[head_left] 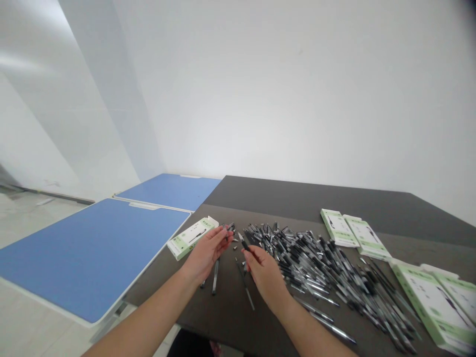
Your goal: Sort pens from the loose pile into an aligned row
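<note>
My left hand (207, 252) hovers over the dark table (297, 198), its fingertips pinching a small pen part (226, 231) that is too small to name for sure. My right hand (265, 275) is just right of it, its fingers closed on a black pen (243, 243) that points up and left toward the left hand. The two hands are a few centimetres apart. Below them lie two loose pens (215, 275) and a thin refill (245, 285). A large heap of black-and-clear pens (327, 263) spreads to the right of my right hand.
A green-and-white pen box (191, 237) lies left of my left hand. Two more boxes (351, 230) sit beyond the heap, and two larger ones (433, 302) at the right edge. Blue tables (85, 253) stand at the left. A white wall rises behind.
</note>
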### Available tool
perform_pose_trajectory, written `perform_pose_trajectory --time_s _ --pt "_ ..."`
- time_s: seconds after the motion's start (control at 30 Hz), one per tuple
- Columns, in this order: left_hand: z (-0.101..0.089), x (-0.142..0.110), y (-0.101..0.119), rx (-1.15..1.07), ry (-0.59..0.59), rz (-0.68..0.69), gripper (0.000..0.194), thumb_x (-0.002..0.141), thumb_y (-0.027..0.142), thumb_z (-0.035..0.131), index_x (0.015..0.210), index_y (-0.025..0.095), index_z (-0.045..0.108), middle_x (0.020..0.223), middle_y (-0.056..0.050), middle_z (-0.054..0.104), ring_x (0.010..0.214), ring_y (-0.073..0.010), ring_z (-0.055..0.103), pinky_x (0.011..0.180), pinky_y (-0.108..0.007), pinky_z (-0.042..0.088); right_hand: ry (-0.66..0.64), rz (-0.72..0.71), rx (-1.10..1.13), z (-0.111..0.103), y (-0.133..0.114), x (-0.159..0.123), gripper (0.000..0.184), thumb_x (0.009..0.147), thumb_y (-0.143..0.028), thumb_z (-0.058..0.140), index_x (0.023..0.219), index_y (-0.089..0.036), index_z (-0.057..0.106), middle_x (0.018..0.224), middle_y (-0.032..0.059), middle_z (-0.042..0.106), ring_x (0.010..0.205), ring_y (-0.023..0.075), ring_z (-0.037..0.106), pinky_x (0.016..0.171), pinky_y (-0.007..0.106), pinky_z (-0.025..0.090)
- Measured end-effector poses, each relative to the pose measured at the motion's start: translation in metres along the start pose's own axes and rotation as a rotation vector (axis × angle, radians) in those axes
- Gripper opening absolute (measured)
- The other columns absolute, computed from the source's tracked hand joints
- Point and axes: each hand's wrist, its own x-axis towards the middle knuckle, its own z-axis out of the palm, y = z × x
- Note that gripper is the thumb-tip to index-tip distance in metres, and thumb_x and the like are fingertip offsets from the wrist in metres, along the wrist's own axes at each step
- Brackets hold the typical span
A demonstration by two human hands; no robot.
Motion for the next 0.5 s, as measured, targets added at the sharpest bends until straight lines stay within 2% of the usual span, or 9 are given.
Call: perform_pose_trajectory --time_s 0.1,0.2,0.37,0.5 --pt "-0.002 -0.006 0.0 -0.081 0.022 -0.045 0.013 0.077 0.026 0.065 0.086 0.018 0.06 0.095 -0.005 0.069 0.08 -0.0108 0.063 0.077 -0.023 0.049 -0.072 -0.074 -0.158 0.001 0.0 -0.003 0.022 0.085 -0.031 0.044 0.078 -0.019 0.062 0.058 -0.0023 0.053 0.056 0.0134 0.05 0.052 0.022 0.033" --pt "-0.003 -0.008 0.0 -0.099 0.029 -0.055 0.01 0.078 0.024 0.064 0.084 0.018 0.059 0.097 -0.006 0.069 0.079 -0.0101 0.063 0.077 -0.022 0.049 -0.085 -0.123 -0.275 0.003 0.003 -0.004 0.022 0.085 -0.027 0.042 0.075 -0.02 0.061 0.061 -0.0009 0.058 0.058 0.0143 0.052 0.053 0.022 0.033" --pt "0.001 -0.013 -0.001 -0.059 -0.008 -0.067 0.014 0.076 0.027 0.065 0.083 0.017 0.058 0.095 -0.006 0.069 0.083 -0.0117 0.062 0.082 -0.024 0.047 -0.09 -0.148 -0.325 0.003 0.007 -0.002 0.023 0.086 -0.025 0.041 0.075 -0.02 0.061 0.065 0.0 0.06 0.06 0.0145 0.053 0.053 0.021 0.032" --pt "0.004 -0.017 -0.006 0.06 -0.058 -0.058 0.018 0.074 0.031 0.066 0.083 0.016 0.059 0.09 -0.004 0.067 0.085 -0.013 0.06 0.082 -0.025 0.044 -0.09 -0.156 -0.368 0.002 0.008 -0.001 0.023 0.086 -0.024 0.041 0.075 -0.02 0.061 0.065 0.0002 0.06 0.059 0.0144 0.052 0.053 0.021 0.031"
